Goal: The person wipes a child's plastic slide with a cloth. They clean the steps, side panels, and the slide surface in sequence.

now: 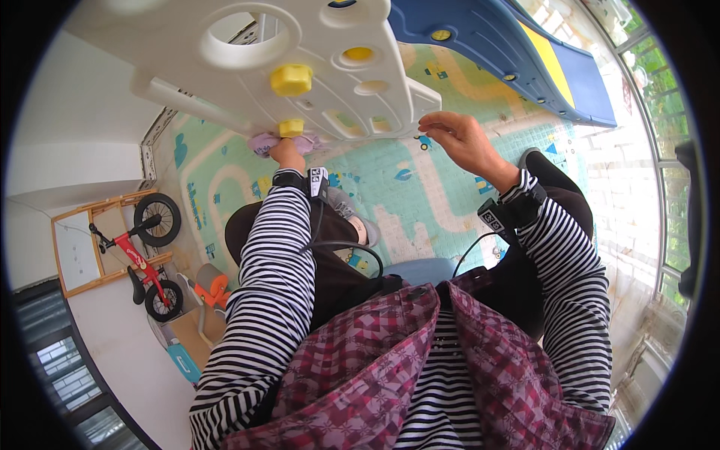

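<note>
My left hand (286, 153) is closed on a lilac cloth (306, 144), which lies against the lower part of a white plastic play panel (332, 93), just below a yellow plastic knob (291, 128). A second yellow knob (291, 80) sits higher on the same panel. Near the panel's right lower corner, my right hand (458, 139) is raised with bent fingers and nothing in it. Its fingertips are close to the panel edge; whether they touch it I cannot tell. The cloth partly hides my left fingers.
A blue plastic slide (585, 84) with a yellow strip stands beyond the panel. A patterned play mat (405, 191) covers the floor. On the left are a red balance bike (143, 264), a wood-framed board (79, 247) and a cardboard box (194, 329). Windows line the right side.
</note>
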{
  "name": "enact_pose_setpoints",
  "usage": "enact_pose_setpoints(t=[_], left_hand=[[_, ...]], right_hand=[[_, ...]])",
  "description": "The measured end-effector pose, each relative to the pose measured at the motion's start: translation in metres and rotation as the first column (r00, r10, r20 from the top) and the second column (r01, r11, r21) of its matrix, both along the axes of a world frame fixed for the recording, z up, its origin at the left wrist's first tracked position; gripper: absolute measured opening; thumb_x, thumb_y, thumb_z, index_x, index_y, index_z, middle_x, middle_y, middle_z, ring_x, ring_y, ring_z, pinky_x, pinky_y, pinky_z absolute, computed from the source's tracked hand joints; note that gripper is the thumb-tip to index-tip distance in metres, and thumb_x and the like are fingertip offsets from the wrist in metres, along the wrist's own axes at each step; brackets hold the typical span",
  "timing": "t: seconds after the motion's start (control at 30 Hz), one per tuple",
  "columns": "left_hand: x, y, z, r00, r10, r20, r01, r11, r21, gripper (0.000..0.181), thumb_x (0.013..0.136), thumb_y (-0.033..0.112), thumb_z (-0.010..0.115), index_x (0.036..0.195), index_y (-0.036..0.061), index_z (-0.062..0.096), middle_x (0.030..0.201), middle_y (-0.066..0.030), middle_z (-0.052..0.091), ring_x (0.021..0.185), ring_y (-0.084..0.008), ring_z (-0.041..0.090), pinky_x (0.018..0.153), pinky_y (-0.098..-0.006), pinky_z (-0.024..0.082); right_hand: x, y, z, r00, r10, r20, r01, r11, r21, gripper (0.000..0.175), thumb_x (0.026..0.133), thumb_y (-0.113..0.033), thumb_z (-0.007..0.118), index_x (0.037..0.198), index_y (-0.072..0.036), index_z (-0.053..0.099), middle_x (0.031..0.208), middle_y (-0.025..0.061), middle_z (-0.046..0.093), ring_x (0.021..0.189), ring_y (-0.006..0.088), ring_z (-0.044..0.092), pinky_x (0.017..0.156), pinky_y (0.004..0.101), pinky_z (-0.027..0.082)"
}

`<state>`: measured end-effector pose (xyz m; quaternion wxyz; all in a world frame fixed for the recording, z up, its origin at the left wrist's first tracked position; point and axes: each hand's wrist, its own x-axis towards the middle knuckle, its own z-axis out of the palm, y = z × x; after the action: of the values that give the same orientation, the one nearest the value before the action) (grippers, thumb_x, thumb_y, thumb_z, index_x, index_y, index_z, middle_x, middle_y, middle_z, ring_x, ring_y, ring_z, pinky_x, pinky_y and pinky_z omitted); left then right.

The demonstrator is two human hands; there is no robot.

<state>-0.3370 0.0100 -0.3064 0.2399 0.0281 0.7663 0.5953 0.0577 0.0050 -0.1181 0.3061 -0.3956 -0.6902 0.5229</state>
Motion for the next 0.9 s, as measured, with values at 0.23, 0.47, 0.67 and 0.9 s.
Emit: enact_pose_setpoints(t=[0.23,0.47,0.67,0.9], left_hand=[[0.033,-0.016,-0.046,-0.016,-0.988,-0.152,0.190,0.147,-0.971,0.026,0.080,0.011,0.060,0.103,0.0017,0.064,0.105,-0.0195,0.065,0.101,-0.0317,0.062,0.081,-0.0381,0.049],[0.110,0.020,-0.092,0.723,-0.662,-0.197,0.585,0.738,-0.336,0.036,0.081,0.006,0.061,0.115,-0.0040,0.055,0.111,-0.0131,0.062,0.097,-0.0226,0.060,0.084,-0.0314,0.047],[0.159,0.022,-0.002,0.981,-0.126,0.150,0.128,0.992,-0.004,0.041,0.082,0.013,0.063,0.117,-0.0049,0.051,0.117,-0.0112,0.059,0.101,-0.0205,0.058,0.082,-0.0321,0.048],[0.170,-0.008,0.041,0.764,-0.403,-0.504,0.519,0.848,0.109,0.033,0.084,0.005,0.055,0.114,-0.0108,0.053,0.117,-0.0193,0.058,0.108,-0.0277,0.057,0.092,-0.0337,0.043]], right_hand=[[0.012,-0.006,0.011,0.996,0.052,0.066,-0.045,0.993,-0.105,0.020,0.091,-0.006,0.054,0.105,0.005,0.062,0.099,0.0128,0.067,0.095,0.0178,0.063,0.084,0.0298,0.050],[0.018,-0.008,0.009,0.997,-0.012,0.070,0.014,0.999,-0.030,0.020,0.087,-0.006,0.054,0.101,0.004,0.064,0.091,0.0148,0.068,0.082,0.0218,0.066,0.074,0.0309,0.052],[0.016,-0.004,0.004,0.999,-0.033,0.032,0.031,0.997,0.072,0.019,0.083,-0.006,0.056,0.096,0.003,0.066,0.086,0.0182,0.068,0.078,0.0260,0.066,0.072,0.0333,0.051],[0.024,-0.020,0.003,1.000,-0.022,0.022,0.020,0.997,0.080,0.020,0.083,-0.006,0.053,0.096,0.003,0.066,0.087,0.0175,0.068,0.080,0.0273,0.067,0.074,0.0334,0.052]])
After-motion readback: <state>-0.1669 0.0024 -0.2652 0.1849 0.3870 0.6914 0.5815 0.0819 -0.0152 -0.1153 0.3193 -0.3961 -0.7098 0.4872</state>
